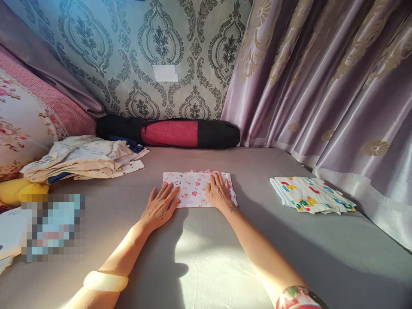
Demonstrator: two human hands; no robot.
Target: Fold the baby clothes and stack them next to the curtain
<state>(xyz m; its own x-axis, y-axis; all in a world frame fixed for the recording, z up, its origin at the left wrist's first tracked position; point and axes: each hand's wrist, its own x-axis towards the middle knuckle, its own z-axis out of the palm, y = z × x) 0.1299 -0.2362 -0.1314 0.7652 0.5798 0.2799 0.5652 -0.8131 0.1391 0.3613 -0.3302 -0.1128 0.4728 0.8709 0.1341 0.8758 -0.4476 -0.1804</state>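
Note:
A folded white cloth with pink hearts and small flowers point(193, 191) lies flat on the grey bed sheet point(206, 266) in front of me. My left hand point(162, 205) rests on its left edge, fingers stretched out. On its right part lies my right hand point(219, 191), palm down with the fingers extended. Neither hand grips the cloth. A bit of pink trim shows along its far edge. A pale bangle point(105, 281) circles my left forearm.
At right lies a folded stack of white cloth with colourful prints point(315, 195). A pile of cream garments point(86, 156) sits at left, near a yellow plush item point(22, 192). A black and red roll bag point(169, 133) lies along the wall, beside purple curtains point(322, 86).

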